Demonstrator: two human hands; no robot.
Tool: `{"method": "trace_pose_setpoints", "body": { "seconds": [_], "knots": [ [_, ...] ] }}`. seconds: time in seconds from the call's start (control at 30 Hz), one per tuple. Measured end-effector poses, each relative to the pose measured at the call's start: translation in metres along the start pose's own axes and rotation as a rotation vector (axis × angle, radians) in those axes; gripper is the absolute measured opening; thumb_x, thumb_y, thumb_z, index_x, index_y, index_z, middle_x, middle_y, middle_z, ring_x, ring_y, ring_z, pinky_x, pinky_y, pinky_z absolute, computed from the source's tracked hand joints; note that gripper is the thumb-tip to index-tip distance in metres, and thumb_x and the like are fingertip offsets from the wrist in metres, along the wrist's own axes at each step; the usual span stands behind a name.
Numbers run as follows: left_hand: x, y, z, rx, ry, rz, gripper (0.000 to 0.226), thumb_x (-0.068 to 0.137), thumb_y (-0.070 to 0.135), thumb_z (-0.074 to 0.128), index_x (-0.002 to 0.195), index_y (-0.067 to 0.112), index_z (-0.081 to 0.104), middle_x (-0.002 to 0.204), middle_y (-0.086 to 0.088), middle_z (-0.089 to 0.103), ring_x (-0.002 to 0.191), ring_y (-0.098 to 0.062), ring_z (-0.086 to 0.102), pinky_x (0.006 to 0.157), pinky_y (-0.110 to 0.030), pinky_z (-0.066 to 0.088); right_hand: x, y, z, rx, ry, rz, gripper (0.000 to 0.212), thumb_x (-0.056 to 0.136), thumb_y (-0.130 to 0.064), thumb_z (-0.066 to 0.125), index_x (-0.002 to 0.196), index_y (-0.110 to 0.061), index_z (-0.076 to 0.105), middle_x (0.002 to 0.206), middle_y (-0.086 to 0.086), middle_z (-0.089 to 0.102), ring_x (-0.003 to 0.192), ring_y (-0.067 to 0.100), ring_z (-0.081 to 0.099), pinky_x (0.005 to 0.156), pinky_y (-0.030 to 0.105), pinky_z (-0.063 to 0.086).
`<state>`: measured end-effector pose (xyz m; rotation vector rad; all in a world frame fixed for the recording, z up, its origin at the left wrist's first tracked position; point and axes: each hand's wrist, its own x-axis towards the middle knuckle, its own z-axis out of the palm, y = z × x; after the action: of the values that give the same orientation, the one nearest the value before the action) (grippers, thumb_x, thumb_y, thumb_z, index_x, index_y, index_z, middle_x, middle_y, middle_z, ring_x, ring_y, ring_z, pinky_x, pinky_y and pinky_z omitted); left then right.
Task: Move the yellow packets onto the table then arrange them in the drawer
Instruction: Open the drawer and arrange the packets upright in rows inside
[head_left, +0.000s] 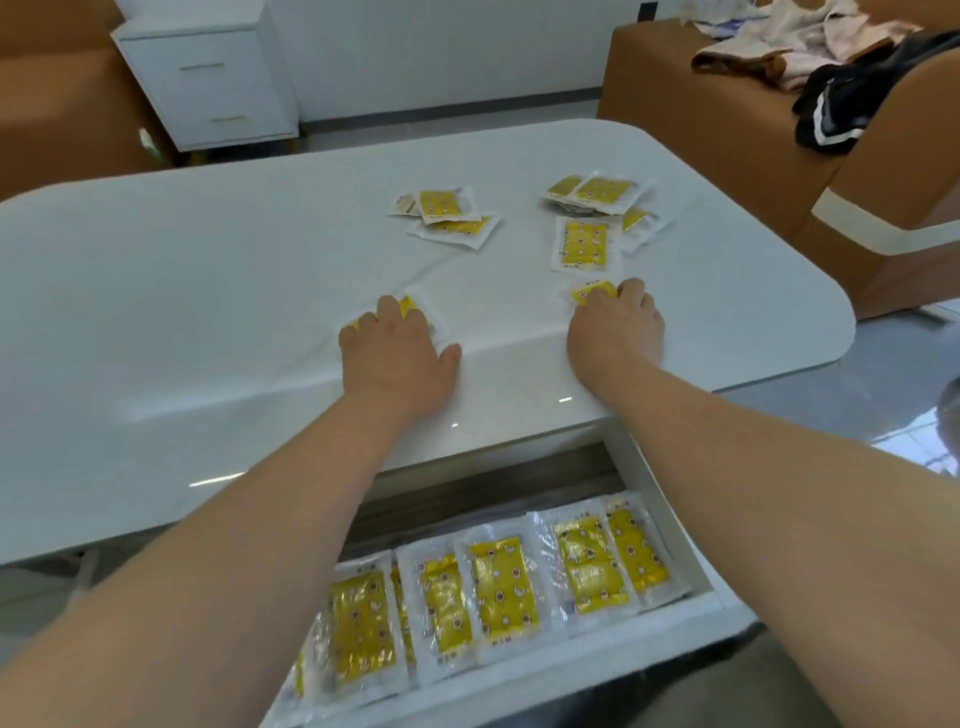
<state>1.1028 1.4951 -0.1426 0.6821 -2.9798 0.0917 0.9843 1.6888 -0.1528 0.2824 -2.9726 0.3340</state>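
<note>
Yellow packets are seen in two places, with the white table (208, 291) taken as the landmark. On its top, two packets lie nearest the front edge, each under a hand: one packet (422, 309) is covered by the left hand (397, 353), whose fingers are spread flat on it, thumb out to the side on the table top; the other packet (589, 291) is pressed under the curled fingertips of the right hand (615, 332). Whether either packet is actually pinched or only pressed down cannot be told, since the fingers hide the contact. Farther back on the table top, a single packet (584, 244) lies flat just behind the right hand. A small overlapping pile (597, 193) is found behind that, with one more packet (640, 223) partly tucked at its right. Another loose cluster of packets (449, 212) rests toward the middle of the table top, behind the left hand and well apart from it. Below the table's front edge, an open drawer (724, 605) is pulled out, and a row of packets (501, 587) is laid in it side by side, overlapping slightly, partly hidden by the forearms. Beyond the table's far left corner a white cabinet (208, 78) stands, and past its right end a brown sofa (727, 104) carries heaped clothes (810, 47).
</note>
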Motion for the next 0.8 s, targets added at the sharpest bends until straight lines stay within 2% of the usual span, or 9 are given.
{"method": "trace_pose_setpoints", "body": {
  "seconds": [0.1,0.2,0.33,0.43,0.5,0.57,0.67,0.73,0.8],
  "knots": [
    [-0.052,-0.003,-0.013,0.008,-0.023,0.040,0.054,0.096,0.057,0.041,0.124,0.014,0.057,0.123,-0.012,0.047,0.110,-0.033,0.048,0.087,-0.042,0.040,-0.041,-0.011,-0.010,-0.025,-0.090,-0.041,0.031,0.103,-0.025,0.040,0.126,-0.011,0.055,0.135,0.016,0.042,0.118,0.035,0.047,0.099,0.044,0.039],
    [-0.095,-0.012,-0.022,0.051,-0.042,0.089,0.045,0.099,0.051,0.040,0.124,0.018,0.057,0.125,-0.011,0.051,0.112,-0.032,0.047,0.088,-0.042,0.041,-0.074,-0.023,-0.020,-0.009,-0.122,-0.050,0.033,0.099,-0.023,0.048,0.131,-0.015,0.049,0.137,0.013,0.039,0.119,0.033,0.047,0.096,0.044,0.039],
    [-0.123,-0.028,-0.022,0.070,-0.013,0.132,0.037,0.102,0.035,0.038,0.132,0.021,0.054,0.120,-0.010,0.054,0.108,-0.032,0.048,0.085,-0.041,0.039,-0.085,-0.037,-0.031,0.199,-0.205,0.029,0.054,0.090,-0.019,0.064,0.139,-0.019,0.040,0.140,0.014,0.033,0.120,0.038,0.045,0.096,0.044,0.041],
    [-0.121,-0.035,-0.020,0.002,0.002,0.110,0.034,0.100,0.024,0.045,0.132,0.023,0.057,0.113,-0.009,0.052,0.103,-0.031,0.049,0.079,-0.038,0.036,-0.082,-0.040,-0.035,0.360,-0.320,0.062,0.069,0.087,-0.013,0.068,0.146,-0.021,0.033,0.140,0.015,0.032,0.106,0.037,0.056,0.082,0.037,0.046],
    [-0.116,-0.035,-0.020,-0.064,-0.011,0.092,0.031,0.101,0.025,0.046,0.129,0.021,0.058,0.111,-0.009,0.050,0.102,-0.029,0.049,0.079,-0.037,0.037,-0.082,-0.039,-0.038,0.384,-0.352,0.027,0.074,0.086,-0.014,0.070,0.149,-0.022,0.032,0.141,0.015,0.037,0.096,0.029,0.055,0.078,0.033,0.044],
    [-0.113,-0.036,-0.020,-0.132,-0.023,0.084,0.030,0.103,0.029,0.046,0.128,0.018,0.058,0.118,-0.009,0.049,0.108,-0.029,0.048,0.086,-0.039,0.043,-0.081,-0.036,-0.040,0.386,-0.370,-0.031,0.072,0.085,-0.016,0.071,0.148,-0.022,0.037,0.137,0.011,0.048,0.096,0.023,0.052,0.078,0.031,0.046],
    [-0.113,-0.039,-0.019,-0.241,-0.070,0.072,0.032,0.104,0.033,0.048,0.130,0.016,0.056,0.144,-0.010,0.043,0.136,-0.031,0.037,0.105,-0.045,0.040,-0.079,-0.032,-0.048,0.364,-0.411,-0.064,0.059,0.085,-0.014,0.069,0.140,-0.024,0.050,0.130,0.003,0.055,0.097,0.018,0.054,0.069,0.027,0.048],
    [-0.112,-0.040,-0.022,-0.333,-0.112,0.052,0.030,0.103,0.035,0.052,0.128,0.018,0.054,0.136,-0.006,0.052,0.129,-0.028,0.046,0.102,-0.044,0.044,-0.078,-0.029,-0.056,0.376,-0.445,-0.076,0.046,0.086,-0.010,0.068,0.129,-0.024,0.058,0.122,0.000,0.057,0.098,0.019,0.059,0.066,0.027,0.052],
    [-0.110,-0.041,-0.026,-0.358,-0.112,0.040,0.030,0.100,0.036,0.057,0.125,0.021,0.054,0.124,-0.003,0.059,0.115,-0.025,0.053,0.095,-0.044,0.048,-0.078,-0.026,-0.064,0.388,-0.483,-0.108,0.036,0.084,-0.010,0.071,0.117,-0.023,0.063,0.114,-0.001,0.060,0.098,0.020,0.064,0.074,0.033,0.059]
  ]
}}
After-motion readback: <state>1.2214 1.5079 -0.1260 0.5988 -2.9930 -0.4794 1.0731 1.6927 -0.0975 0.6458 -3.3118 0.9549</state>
